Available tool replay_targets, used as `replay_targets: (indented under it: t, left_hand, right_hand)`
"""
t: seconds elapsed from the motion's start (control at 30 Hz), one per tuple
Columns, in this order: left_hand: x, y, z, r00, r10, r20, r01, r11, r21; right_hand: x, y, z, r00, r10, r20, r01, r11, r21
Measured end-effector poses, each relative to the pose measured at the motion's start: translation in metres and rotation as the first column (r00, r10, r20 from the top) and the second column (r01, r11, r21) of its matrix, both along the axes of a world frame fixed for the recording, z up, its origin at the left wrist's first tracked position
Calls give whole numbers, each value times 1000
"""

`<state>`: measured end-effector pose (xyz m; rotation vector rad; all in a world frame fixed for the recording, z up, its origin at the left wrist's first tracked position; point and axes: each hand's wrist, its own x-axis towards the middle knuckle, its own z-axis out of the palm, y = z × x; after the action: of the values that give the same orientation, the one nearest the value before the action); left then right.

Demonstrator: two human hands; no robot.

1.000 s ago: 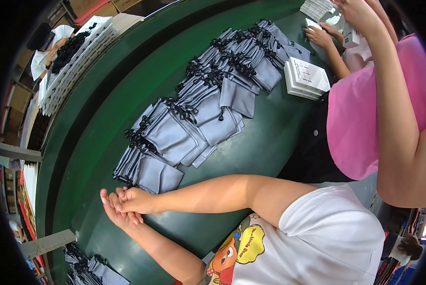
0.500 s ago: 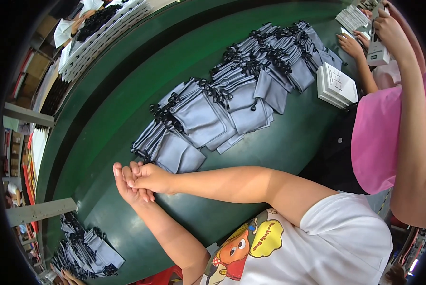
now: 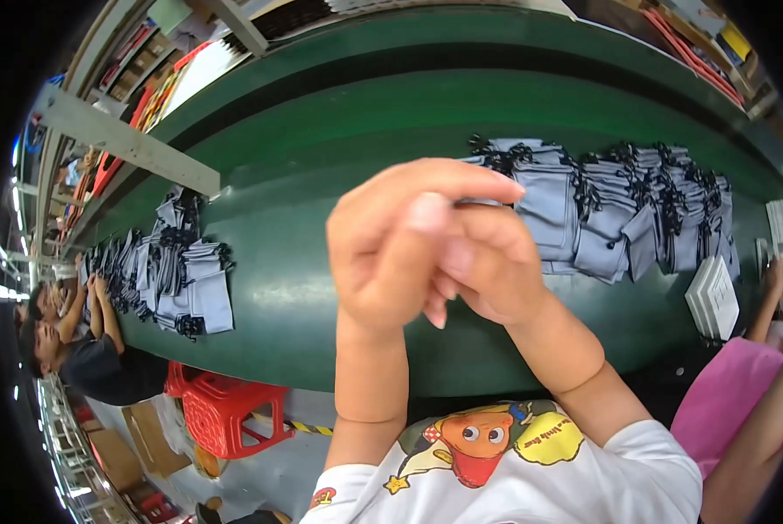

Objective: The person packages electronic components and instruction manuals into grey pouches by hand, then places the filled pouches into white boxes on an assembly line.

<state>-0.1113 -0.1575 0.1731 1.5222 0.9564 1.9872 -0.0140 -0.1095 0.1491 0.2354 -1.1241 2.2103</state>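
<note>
My left hand (image 3: 372, 253) and my right hand (image 3: 507, 258) are raised over the green table (image 3: 287, 341), clasped together at the fingers. Both are closed, with bent fingers wrapped against the other hand. No object shows between them, though the overlapping fingers are slightly blurred and hide part of the palms. Behind and to the right of my hands lies a long row of grey drawstring pouches (image 3: 544, 210) with black cords, stacked overlapping. A second heap of grey pouches (image 3: 208, 288) lies to the left, apart from my hands.
White boxes (image 3: 715, 297) stand at the right near a person in a pink top (image 3: 728, 393). Other people sit along the table's left end, one in a dark shirt (image 3: 103, 371). Red stools (image 3: 225, 415) stand at the lower left. A pale metal beam (image 3: 129, 135) juts over the table.
The view has swung left, so the pouch row now sits further right and the left heap, stools and seated people show more. My clasped hands have come up closer to the camera.
</note>
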Motion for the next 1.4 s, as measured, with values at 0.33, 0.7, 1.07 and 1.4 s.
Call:
replay_targets:
  t: [0.33, 0.7, 1.07, 1.4]
  left_hand:
    - [20, 7, 0, 992, -124, -12, 124, 984, 127]
    - [14, 9, 2, 982, -74, -176, 106, 977, 182]
    - [-18, 18, -43, 974, -187, 127, 189, 982, -6]
    - [-62, 25, -164, 606, 15, 795, 144, 981, -128]
  right_hand:
    - [10, -3, 9, 995, 14, -98, -15, 1000, -5]
    - [2, 6, -1, 985, -30, -170, 60, 982, 177]
    - [-15, 0, -20, 942, -199, 270, 232, 968, -100]
    - [-82, 6, -130, 857, -173, 486, 253, 962, -104]
